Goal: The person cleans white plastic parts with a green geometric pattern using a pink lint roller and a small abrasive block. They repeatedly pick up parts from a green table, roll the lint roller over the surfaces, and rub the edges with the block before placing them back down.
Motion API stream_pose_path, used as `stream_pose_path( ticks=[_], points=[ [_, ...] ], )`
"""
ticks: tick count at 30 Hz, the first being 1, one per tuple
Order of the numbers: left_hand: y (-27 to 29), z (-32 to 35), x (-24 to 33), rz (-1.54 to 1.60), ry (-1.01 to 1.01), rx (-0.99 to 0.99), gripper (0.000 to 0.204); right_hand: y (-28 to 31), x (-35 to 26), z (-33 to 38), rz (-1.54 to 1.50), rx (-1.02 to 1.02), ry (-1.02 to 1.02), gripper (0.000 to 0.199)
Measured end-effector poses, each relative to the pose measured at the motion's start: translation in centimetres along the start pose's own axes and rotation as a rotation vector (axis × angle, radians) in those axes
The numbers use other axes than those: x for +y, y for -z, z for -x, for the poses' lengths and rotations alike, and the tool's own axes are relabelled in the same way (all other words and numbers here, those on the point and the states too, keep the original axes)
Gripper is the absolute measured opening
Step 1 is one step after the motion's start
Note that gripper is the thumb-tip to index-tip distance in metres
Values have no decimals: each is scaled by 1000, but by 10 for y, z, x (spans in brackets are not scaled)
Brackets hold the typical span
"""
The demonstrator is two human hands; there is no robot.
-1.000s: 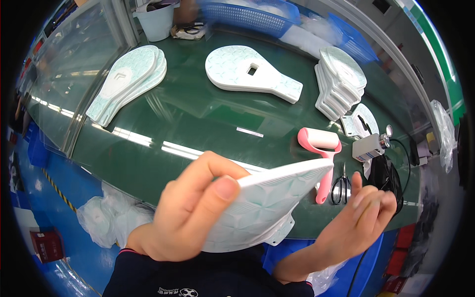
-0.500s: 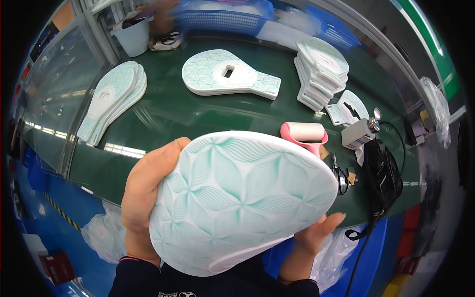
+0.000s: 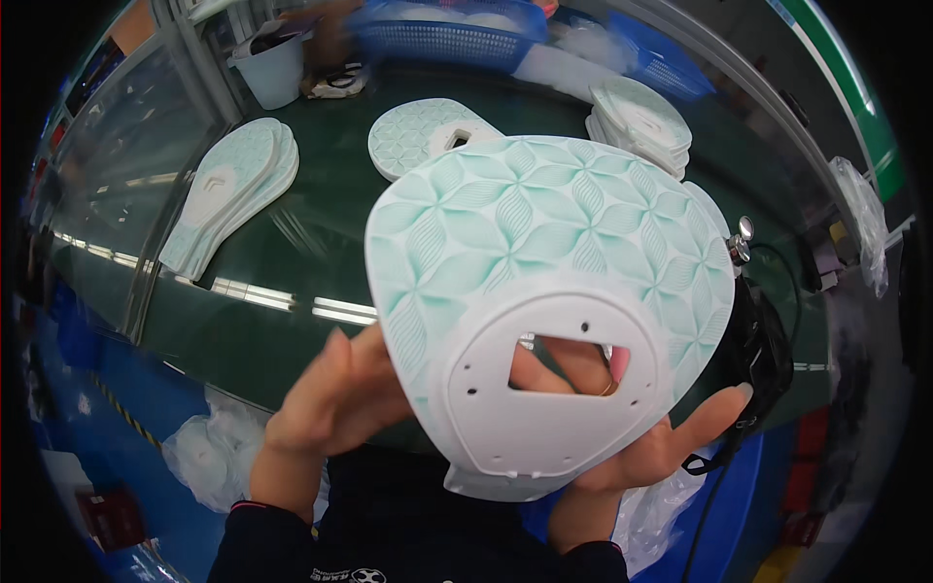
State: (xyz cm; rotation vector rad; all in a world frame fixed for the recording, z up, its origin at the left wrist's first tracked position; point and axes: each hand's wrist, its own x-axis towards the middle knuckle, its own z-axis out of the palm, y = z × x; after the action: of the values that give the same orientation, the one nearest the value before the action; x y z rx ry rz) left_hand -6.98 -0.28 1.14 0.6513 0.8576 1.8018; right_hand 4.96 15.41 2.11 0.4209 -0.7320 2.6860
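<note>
Tilted up before me is a white, racket-shaped plastic panel (image 3: 544, 238) with a pale green leaf pattern. Its recessed lower part has a rectangular opening and small holes. My right hand (image 3: 651, 452) holds it from below, the thumb stretched out past the edge; fingers show through the opening. Beside the panel's left edge is my left hand (image 3: 340, 394), slightly blurred, its thumb raised clear of the face. The left fingertips pass out of sight at the edge, so contact there is unclear. A bit of a pink thing (image 3: 619, 362) also shows through the opening.
Similar panels lie in a stack at the left (image 3: 228, 189), at the back middle (image 3: 413, 136) and at the back right (image 3: 641, 121) of the green table (image 3: 321, 214). Behind are a blue basket (image 3: 447, 39) and a white bin (image 3: 269, 73). A black bag (image 3: 768, 340) lies right.
The panel has moved up and right and turned, bringing its recessed part with the opening into view. My left thumb has come off its edge. The panel now covers the roller, scissors and most of the bottle.
</note>
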Motion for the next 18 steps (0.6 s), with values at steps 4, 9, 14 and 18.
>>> stream_pose_path(
  ticks=[4,9,14,18],
  points=[
    [-21,13,-15,-134,117,-206,68,-5,-16,-20,11,-51,35,92],
    [-32,22,-22,42,136,-245,53,-5,-26,-39,-21,-30,83,100],
    [-34,26,-17,154,107,-173,43,25,-17,-56,-85,-329,137,81],
    [-36,22,-11,-81,-97,-274,42,24,-26,-59,-16,-424,134,76]
  ],
)
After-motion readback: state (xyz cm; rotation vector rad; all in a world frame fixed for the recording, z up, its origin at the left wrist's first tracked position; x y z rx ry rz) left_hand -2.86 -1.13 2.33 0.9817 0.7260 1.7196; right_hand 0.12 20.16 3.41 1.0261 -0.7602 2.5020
